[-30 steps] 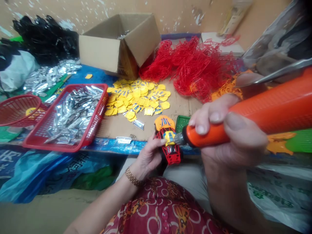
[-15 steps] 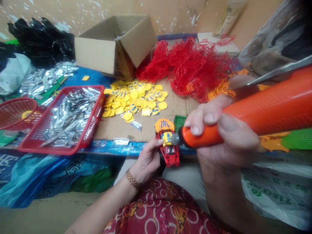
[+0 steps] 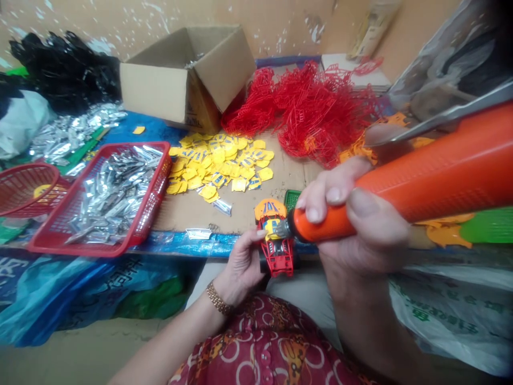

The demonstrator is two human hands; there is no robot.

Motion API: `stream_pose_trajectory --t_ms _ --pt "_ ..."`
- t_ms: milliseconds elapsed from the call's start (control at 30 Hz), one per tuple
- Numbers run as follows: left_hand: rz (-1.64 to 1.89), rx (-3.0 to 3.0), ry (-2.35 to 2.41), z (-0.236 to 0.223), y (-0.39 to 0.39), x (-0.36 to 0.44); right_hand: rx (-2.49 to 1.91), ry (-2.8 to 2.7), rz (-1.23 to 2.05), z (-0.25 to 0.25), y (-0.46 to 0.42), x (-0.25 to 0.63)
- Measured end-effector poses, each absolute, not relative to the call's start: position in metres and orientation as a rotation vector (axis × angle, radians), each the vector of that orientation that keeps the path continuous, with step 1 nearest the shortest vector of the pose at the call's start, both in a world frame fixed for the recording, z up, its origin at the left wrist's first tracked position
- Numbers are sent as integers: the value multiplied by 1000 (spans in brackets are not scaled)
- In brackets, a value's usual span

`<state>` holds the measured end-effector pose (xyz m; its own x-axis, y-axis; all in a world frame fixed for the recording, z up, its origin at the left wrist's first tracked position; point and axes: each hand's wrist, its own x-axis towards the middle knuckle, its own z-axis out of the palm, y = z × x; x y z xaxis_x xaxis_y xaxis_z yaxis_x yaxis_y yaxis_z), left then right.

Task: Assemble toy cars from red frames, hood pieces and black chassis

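My left hand (image 3: 245, 256) is closed around the side of a toy car (image 3: 277, 256), its thumb reaching over the yellow middle piece. The car has an orange hood at its far end and a red frame at its near end. In my right hand (image 3: 356, 224) is an orange electric screwdriver (image 3: 433, 171), gripped near its black collar. Its metal tip (image 3: 284, 230) points left and meets the car at the yellow piece; whether a screw sits under it I cannot tell. Part of the car's right side is hidden by the tool.
Yellow car panels (image 3: 224, 160) lie heaped on cardboard, left of a tangle of red plastic frames (image 3: 320, 112). A red basket (image 3: 167, 160) holds silvery packets. Behind stands an open carton (image 3: 154, 91). Orange parts (image 3: 447, 232) are at the right, and a blue table edge (image 3: 160, 243) runs in front.
The screwdriver and my right hand have shifted slightly left, its tip lying further over the yellow piece. My left hand still holds the car. The whole view has moved a little.
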<state>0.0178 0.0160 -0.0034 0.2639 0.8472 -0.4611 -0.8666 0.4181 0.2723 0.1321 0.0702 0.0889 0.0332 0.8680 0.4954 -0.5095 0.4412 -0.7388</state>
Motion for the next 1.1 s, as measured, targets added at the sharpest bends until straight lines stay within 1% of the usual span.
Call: stream_pose_trajectory --t_ms 400,600,1100 --pt "1160 -112 558 -5 16 18 -339 -994 1155 91 68 129" --pt "1146 -125 530 -5 15 18 -303 -942 1231 92 68 128" --pt "1162 -154 476 -5 13 24 -299 -980 1197 93 68 125"
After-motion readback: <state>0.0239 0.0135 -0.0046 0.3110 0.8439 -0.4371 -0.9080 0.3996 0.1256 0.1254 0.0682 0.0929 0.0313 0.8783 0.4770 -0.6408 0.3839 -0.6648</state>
